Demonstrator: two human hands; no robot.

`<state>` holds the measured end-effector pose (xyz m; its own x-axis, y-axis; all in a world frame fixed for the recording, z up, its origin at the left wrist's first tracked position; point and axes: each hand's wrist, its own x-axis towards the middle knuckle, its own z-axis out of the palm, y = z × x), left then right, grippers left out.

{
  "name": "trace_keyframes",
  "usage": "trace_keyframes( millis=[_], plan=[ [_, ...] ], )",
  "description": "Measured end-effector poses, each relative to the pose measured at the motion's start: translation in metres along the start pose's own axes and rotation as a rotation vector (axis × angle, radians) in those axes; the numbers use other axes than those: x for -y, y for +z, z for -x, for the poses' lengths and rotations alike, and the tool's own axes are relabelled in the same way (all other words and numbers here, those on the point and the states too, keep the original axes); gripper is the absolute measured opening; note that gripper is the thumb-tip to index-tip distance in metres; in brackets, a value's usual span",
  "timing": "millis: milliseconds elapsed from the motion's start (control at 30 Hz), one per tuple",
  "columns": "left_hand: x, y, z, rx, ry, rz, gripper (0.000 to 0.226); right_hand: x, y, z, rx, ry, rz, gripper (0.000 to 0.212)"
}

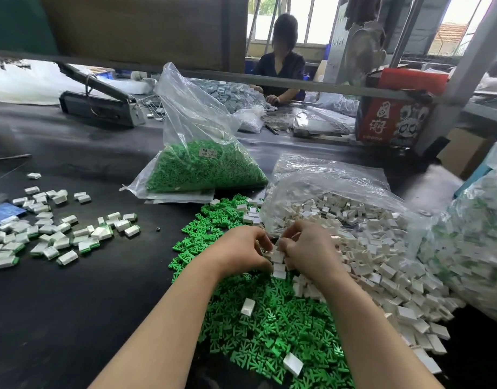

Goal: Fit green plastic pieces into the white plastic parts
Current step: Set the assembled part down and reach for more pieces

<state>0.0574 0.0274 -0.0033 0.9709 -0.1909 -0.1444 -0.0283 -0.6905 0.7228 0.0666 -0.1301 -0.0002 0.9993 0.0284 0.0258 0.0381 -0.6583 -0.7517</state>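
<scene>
1. both hands meet at the middle of the dark table [73, 318], over the seam where the loose green pieces [269, 327] border the spilled white parts [382, 276].
2. the left hand [241, 248] has its fingers curled inward, thumb toward the right hand; it seems to pinch something small, but whether that is a green piece cannot be told, since the fingers hide it.
3. the right hand [306, 245] is also curled, fingertips pressed toward the left hand, gripping what looks like a white part [276, 256] between the two hands.
4. the relation that matters: the white part sits right between the fingertips, touching both hands, so neither hand needs to reach; its long axis looks to run roughly away from the person, though this is partly hidden.
5. supply lies close on both sides: green pieces under and beside the left forearm, white parts under and right of the right hand.
6. finished assemblies [59, 237], white with a green edge, lie well apart to the left, nearer the left hand, so i judge that hand would set the next one down.
</scene>
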Motion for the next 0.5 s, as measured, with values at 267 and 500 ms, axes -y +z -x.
trace_keyframes(
  millis=[267, 500],
  plan=[
    [0.001, 0.010, -0.005, -0.147, 0.037, -0.152, 0.019, -0.006, -0.003, -0.001, 0.058, 0.068, -0.441, 0.006],
    [-0.002, 0.005, -0.004, -0.216, 0.135, 0.330, 0.026, 0.001, -0.010, -0.001, 0.015, -0.022, -0.670, 0.005]
  ],
)
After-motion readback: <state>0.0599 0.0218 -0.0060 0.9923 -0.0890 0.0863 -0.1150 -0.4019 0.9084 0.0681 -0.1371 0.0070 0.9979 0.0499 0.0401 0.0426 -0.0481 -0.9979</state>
